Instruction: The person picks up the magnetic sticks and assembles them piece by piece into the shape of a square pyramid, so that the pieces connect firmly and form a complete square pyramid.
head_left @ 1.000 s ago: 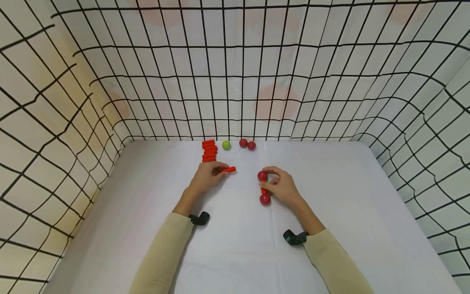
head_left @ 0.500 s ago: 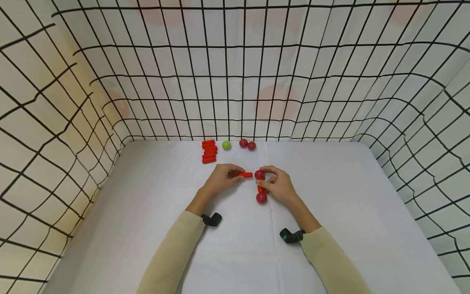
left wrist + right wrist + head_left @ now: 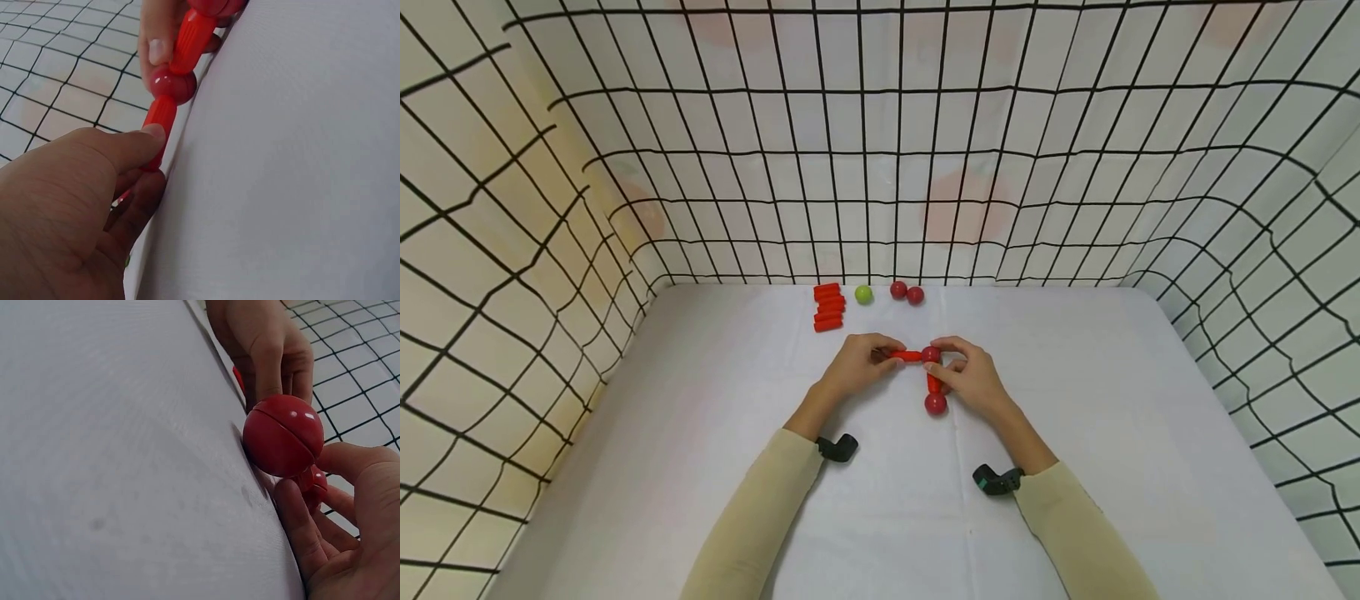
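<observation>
My left hand (image 3: 861, 363) pinches a red ridged rod (image 3: 161, 119) between thumb and fingers. The rod's far end meets a glossy red ball (image 3: 170, 84), the upper ball of a small assembly. From that ball a second red rod (image 3: 933, 382) runs toward me to another red ball (image 3: 284, 435), so the pieces form a corner. My right hand (image 3: 967, 375) holds the assembly, its fingers about the upper ball and second rod. In the right wrist view the near ball hides most of the second rod.
At the back of the white table (image 3: 1075, 392) lies a column of several red rods (image 3: 828, 308). Beside it sit a green ball (image 3: 863, 294) and two red balls (image 3: 898, 290). A black wire grid (image 3: 880, 154) borders the back and both sides.
My left hand has carried its rod rightward from near the column until the rod meets the upper ball. My right hand has shifted slightly left with the assembly.
</observation>
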A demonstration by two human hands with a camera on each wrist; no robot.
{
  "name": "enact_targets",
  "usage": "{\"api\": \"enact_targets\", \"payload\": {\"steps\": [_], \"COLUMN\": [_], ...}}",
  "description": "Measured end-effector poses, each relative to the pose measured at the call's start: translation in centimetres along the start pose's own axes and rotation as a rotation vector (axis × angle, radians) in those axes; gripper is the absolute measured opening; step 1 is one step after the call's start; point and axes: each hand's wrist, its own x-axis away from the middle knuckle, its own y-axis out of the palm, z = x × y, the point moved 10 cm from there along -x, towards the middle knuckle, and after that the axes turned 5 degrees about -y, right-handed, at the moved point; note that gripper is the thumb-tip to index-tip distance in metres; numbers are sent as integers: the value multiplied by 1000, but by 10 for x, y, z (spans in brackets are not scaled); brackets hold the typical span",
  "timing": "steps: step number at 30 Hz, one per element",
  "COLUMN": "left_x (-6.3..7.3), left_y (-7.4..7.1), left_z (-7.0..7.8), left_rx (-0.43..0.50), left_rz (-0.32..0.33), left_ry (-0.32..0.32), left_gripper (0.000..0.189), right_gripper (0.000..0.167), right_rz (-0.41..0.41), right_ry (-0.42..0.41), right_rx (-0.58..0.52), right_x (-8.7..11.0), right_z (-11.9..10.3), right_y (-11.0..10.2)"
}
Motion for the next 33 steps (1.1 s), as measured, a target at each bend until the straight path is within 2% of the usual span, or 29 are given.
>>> {"api": "enact_targets", "payload": {"steps": [7, 14, 19, 25, 33], "left_x": [0, 1, 3, 3, 3], "left_y": [-1, -1, 0, 1, 3], "left_z": [-3, -6, -4, -6, -6], "left_rx": [12, 32, 44, 41, 42], "left_rz": [13, 29, 32, 31, 24], "left_ry": [0, 0, -6, -26, -11], "left_gripper": [25, 26, 26, 26, 26], "right_gripper": [41, 42, 36, 31, 34], "right_rz": [25, -13, -25, -5, -1], "right_ry": [-26, -57, -74, -79, -79], "right_rx": [36, 111, 161, 170, 166], "right_x": [-7, -16, -19, -18, -16], "right_z": [0, -3, -4, -5, -5], "right_y": [-5, -2, 1, 0, -1]}}
